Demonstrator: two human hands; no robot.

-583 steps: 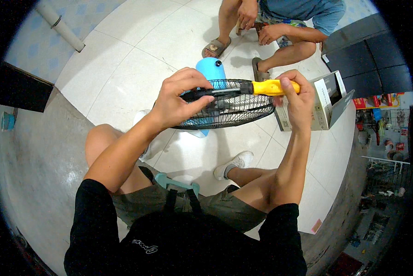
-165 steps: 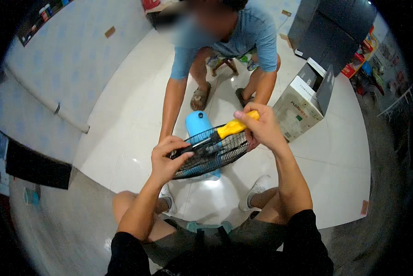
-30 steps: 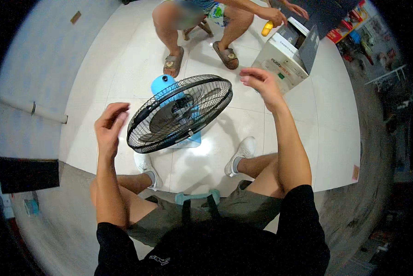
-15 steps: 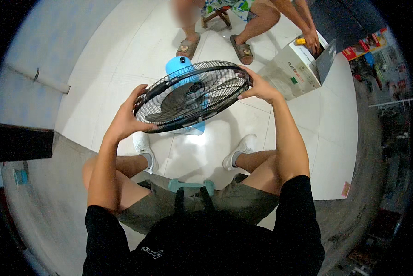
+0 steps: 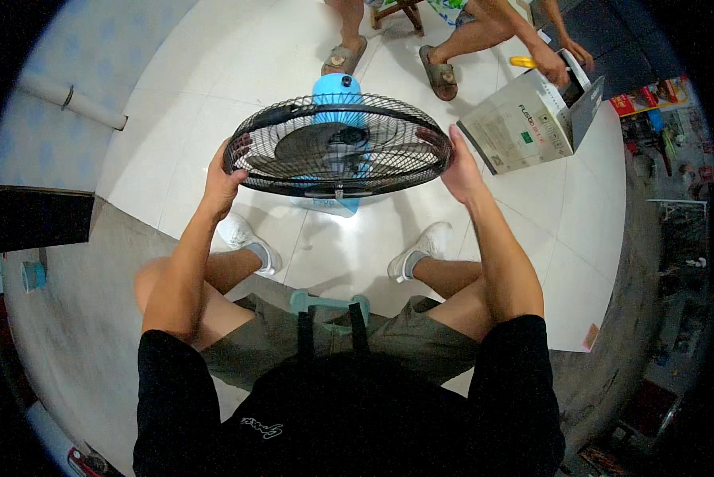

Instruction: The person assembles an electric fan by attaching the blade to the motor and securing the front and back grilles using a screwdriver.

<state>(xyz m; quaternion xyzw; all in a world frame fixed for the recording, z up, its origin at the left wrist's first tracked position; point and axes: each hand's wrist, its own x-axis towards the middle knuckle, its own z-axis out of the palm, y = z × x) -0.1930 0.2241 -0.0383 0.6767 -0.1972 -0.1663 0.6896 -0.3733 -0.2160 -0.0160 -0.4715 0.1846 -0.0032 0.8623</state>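
In front of me stands an electric fan (image 5: 313, 151) with a round black wire cage, dark blades, a light blue motor housing (image 5: 338, 88) and a blue base (image 5: 333, 206) on the floor. My left hand (image 5: 225, 181) grips the cage's left rim, thumb on the near side and fingers behind the wires. Against the right rim lies my right hand (image 5: 463, 170), its thumb along the edge and its fingers partly hidden behind the mesh. A small clip (image 5: 339, 191) shows at the cage's near edge. The cage hides most of the stand.
Across from me, another person's hand (image 5: 549, 65) is at the top of an open white carton (image 5: 520, 123), beside a yellow object (image 5: 523, 61). That person's sandals (image 5: 439, 73) are beyond the fan. A pale pipe (image 5: 71, 99) runs along the left wall. Shelved goods (image 5: 651, 97) line the right.
The cage has come from a slant to nearly level, its right side lower. My right hand has shifted down along the rim. The other person's hands have moved at the carton.
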